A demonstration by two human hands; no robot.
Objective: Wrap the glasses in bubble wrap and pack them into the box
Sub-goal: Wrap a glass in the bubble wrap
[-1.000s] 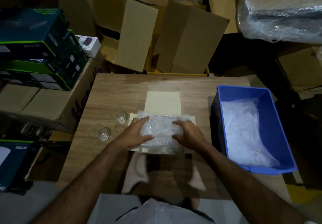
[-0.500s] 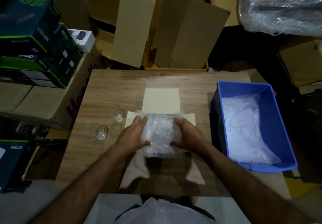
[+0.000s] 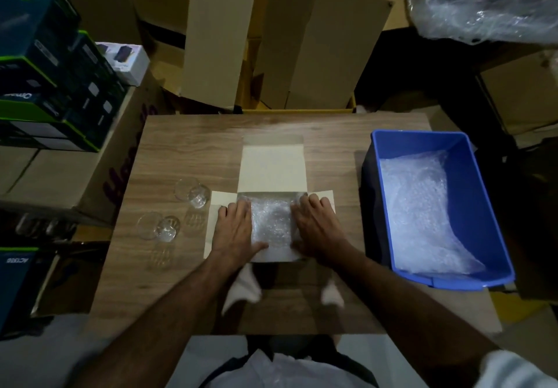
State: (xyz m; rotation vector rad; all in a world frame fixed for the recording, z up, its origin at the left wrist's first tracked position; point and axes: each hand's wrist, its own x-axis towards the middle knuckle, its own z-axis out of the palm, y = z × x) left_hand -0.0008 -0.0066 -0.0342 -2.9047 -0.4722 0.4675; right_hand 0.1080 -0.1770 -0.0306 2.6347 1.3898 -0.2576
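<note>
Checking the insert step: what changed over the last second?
The bubble-wrapped bundle went down from above the box's rim into the open box. Both hands went with it: left hand and right hand now lie flatter along its sides. Unchanged: two bare glasses, blue bin.

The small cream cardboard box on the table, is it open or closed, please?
Open: the small cream cardboard box has flaps spread flat, bubble-wrapped bundle visible inside.
</note>
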